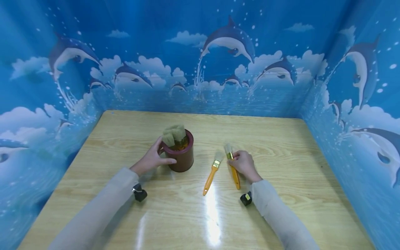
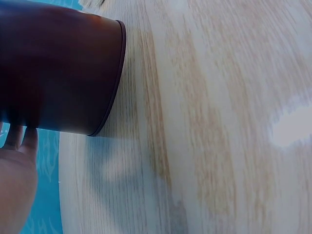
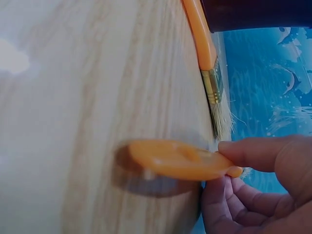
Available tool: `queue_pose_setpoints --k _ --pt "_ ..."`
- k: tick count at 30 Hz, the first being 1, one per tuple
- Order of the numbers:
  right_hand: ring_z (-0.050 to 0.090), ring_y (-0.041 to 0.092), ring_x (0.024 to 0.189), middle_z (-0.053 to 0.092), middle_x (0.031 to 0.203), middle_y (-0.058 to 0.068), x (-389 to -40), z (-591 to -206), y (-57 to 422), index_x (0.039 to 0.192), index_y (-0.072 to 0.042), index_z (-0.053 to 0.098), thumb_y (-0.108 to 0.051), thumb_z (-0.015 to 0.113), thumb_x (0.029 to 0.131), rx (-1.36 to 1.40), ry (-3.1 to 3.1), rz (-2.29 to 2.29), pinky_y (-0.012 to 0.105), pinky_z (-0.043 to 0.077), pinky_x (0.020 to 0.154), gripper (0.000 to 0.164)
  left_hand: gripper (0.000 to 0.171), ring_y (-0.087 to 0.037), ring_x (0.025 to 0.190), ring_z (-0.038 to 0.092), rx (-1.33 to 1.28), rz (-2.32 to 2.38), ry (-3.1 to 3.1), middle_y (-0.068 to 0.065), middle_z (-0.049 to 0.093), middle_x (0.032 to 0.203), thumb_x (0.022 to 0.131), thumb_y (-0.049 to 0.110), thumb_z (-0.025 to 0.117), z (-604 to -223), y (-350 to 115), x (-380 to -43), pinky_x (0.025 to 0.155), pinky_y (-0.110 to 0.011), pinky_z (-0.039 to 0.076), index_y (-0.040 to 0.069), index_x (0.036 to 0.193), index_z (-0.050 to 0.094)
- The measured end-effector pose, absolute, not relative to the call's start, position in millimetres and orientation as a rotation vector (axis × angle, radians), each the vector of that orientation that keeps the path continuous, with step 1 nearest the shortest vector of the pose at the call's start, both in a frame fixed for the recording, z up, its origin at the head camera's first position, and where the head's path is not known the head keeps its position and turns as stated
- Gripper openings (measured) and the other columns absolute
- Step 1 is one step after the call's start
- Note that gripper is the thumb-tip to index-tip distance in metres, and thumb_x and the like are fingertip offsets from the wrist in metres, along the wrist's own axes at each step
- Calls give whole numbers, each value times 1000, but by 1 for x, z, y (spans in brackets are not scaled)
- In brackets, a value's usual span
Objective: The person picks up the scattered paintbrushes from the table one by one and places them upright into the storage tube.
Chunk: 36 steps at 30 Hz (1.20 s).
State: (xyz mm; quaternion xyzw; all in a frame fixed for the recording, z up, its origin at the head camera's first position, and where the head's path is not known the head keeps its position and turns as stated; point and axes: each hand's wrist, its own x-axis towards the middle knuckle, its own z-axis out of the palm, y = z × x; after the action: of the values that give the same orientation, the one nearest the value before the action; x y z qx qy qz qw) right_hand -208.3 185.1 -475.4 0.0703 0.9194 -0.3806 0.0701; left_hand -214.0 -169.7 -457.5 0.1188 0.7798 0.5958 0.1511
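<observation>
A dark brown cylindrical pot (image 1: 182,161) stands upright on the table, left of the middle. Pale bristle heads (image 1: 173,134) of paintbrushes stick up over its rim. My left hand (image 1: 153,158) grips the pot from the left, thumb across its front. In the left wrist view the pot's smooth side (image 2: 58,68) fills the upper left corner. My right hand (image 1: 244,163) pinches a paintbrush (image 1: 235,175) near its metal band, bristles pointing away from me. Its orange handle (image 3: 178,161) casts a shadow on the tabletop close beneath. A second orange-handled paintbrush (image 1: 210,178) lies between the pot and my right hand.
The light wooden table (image 1: 125,222) reflects glare near its front. Blue curtains with printed dolphins (image 1: 231,41) enclose the back and both sides. A small black wrist camera (image 1: 139,193) sits on the left sleeve, another black camera (image 1: 246,198) on the right.
</observation>
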Motion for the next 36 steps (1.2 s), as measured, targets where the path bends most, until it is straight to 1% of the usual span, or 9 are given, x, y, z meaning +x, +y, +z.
queue_pose_setpoints --k 3,8,16,19,27,31,36 --pt "57 17 71 65 85 11 -208 -474 188 100 4 66 -12 73 80 229 2752 -1178 21 46 56 26 109 -30 145 16 335 1708 2240 -4 18 158 74 31 84 -457 -169 -214 117 -50 22 27 154 11" --pt "56 16 68 64 85 12 -207 -469 193 100 5 66 -11 70 84 250 2724 -1224 21 47 53 23 107 -29 145 17 341 1710 2237 -3 19 157 74 30 84 -456 -169 -213 117 -49 22 27 154 13" --pt "54 15 68 62 85 11 -211 -458 194 102 4 65 -11 68 86 252 2752 -1248 21 46 55 22 106 -30 145 16 340 1711 2231 -5 19 157 75 27 83 -455 -168 -214 117 -50 21 27 154 12" --pt "55 17 70 62 87 11 -212 -450 193 104 3 65 -12 67 88 255 2750 -1254 22 47 56 22 106 -32 145 16 350 1706 2243 -6 18 158 76 27 83 -455 -168 -214 117 -51 20 25 154 12" --pt "59 21 77 62 95 14 -215 -435 187 109 1 64 -16 66 90 251 2770 -1265 25 51 60 26 106 -31 145 17 325 1709 2235 -5 20 157 74 31 84 -456 -169 -212 117 -51 21 27 154 14" --pt "60 22 80 61 97 13 -216 -428 185 110 0 64 -18 66 91 231 2764 -1291 26 53 62 27 107 -31 145 16 324 1705 2234 -4 19 157 74 32 84 -457 -169 -213 117 -51 21 28 154 13" --pt "64 22 81 61 98 13 -218 -420 183 111 1 63 -19 66 91 196 2730 -1350 28 54 63 28 109 -30 146 15 312 1705 2223 -3 17 158 73 32 84 -457 -169 -214 117 -51 21 29 154 12"
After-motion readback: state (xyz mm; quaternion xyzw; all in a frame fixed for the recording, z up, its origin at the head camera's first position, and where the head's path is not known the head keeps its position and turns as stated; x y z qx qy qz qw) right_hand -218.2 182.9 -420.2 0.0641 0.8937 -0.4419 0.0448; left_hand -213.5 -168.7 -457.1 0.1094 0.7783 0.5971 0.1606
